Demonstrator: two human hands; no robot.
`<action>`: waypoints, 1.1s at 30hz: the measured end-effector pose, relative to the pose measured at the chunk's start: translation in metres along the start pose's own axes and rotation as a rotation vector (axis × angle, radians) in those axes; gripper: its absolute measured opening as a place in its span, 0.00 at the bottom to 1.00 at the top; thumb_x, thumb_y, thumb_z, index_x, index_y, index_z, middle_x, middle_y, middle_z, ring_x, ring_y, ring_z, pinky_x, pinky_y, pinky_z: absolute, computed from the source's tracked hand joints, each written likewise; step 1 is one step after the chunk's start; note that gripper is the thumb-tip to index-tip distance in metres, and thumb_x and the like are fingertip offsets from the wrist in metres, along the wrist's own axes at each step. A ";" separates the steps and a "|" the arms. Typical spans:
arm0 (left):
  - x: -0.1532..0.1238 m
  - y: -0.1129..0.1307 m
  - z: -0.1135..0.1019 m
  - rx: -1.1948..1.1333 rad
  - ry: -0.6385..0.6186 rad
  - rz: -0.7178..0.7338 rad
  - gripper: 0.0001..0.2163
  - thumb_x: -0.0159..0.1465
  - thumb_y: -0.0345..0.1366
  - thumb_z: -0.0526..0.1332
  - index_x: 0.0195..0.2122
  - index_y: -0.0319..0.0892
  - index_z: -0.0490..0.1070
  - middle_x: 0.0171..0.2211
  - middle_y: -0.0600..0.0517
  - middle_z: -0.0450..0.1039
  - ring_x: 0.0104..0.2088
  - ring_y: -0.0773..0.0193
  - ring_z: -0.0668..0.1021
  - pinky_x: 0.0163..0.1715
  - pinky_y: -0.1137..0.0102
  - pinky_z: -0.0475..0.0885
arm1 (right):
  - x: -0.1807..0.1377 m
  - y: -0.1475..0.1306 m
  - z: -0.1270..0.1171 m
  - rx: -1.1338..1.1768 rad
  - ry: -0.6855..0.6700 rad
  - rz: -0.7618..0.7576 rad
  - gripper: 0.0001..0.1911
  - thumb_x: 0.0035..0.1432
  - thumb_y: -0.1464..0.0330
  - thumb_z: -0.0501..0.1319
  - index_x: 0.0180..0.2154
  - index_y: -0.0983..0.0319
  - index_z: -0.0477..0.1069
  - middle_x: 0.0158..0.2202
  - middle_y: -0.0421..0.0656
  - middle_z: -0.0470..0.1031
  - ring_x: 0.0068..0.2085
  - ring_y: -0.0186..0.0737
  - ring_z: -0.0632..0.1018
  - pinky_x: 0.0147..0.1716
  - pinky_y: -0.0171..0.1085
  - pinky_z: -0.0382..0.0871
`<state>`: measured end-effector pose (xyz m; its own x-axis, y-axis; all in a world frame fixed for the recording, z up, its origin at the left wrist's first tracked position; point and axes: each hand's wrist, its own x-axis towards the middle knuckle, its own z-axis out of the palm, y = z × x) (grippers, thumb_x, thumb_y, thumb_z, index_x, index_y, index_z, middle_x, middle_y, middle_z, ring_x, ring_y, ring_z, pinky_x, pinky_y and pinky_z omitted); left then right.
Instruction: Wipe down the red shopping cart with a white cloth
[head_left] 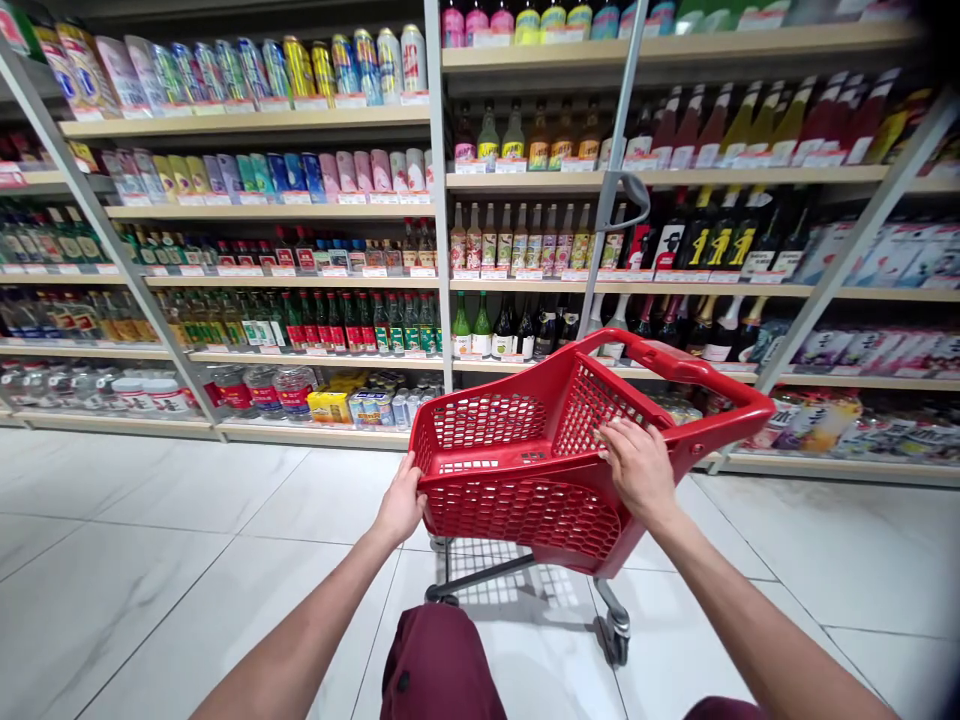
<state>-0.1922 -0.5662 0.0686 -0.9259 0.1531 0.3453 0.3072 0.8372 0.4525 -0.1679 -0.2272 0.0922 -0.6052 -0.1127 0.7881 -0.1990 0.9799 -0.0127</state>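
A red plastic shopping cart (525,470) stands tilted on the white tiled floor in front of me, its basket showing no goods. My left hand (401,500) grips the cart's near left corner, fingers curled round the rim. My right hand (637,465) lies on the near right rim, fingers bent over the edge into the basket. A grey telescopic handle (611,215) rises from the cart toward the shelves.
Long shelves (247,122) of cans and bottles fill the wall ahead, with slanted grey uprights (97,215). Wine and spirit bottles (705,245) stand on the right section. My dark red trouser leg (439,665) shows below. White floor tiles (150,560) spread left.
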 end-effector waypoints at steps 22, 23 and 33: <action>0.003 0.002 -0.005 0.080 -0.084 0.056 0.04 0.50 0.28 0.54 0.27 0.43 0.62 0.60 0.47 0.53 0.60 0.57 0.57 0.55 0.66 0.61 | 0.011 0.041 -0.045 -0.119 -0.118 0.009 0.15 0.60 0.67 0.49 0.37 0.63 0.72 0.34 0.48 0.76 0.36 0.42 0.72 0.43 0.43 0.55; 0.003 0.003 -0.005 0.096 -0.091 0.056 0.04 0.51 0.28 0.54 0.28 0.43 0.63 0.60 0.46 0.53 0.60 0.57 0.58 0.55 0.66 0.60 | 0.010 0.051 -0.052 -0.141 -0.080 0.066 0.17 0.61 0.67 0.46 0.39 0.65 0.72 0.35 0.51 0.75 0.37 0.44 0.71 0.44 0.46 0.53; 0.009 0.028 -0.002 0.349 -0.105 0.023 0.15 0.53 0.22 0.51 0.39 0.39 0.68 0.55 0.43 0.62 0.60 0.53 0.57 0.56 0.57 0.56 | 0.012 0.033 -0.045 -0.045 -0.138 0.100 0.09 0.57 0.68 0.54 0.35 0.59 0.72 0.30 0.42 0.76 0.34 0.36 0.73 0.39 0.37 0.55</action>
<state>-0.1912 -0.5430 0.0862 -0.9429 0.2115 0.2572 0.2509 0.9591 0.1312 -0.1470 -0.1885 0.1293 -0.7206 -0.0325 0.6926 -0.0993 0.9934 -0.0568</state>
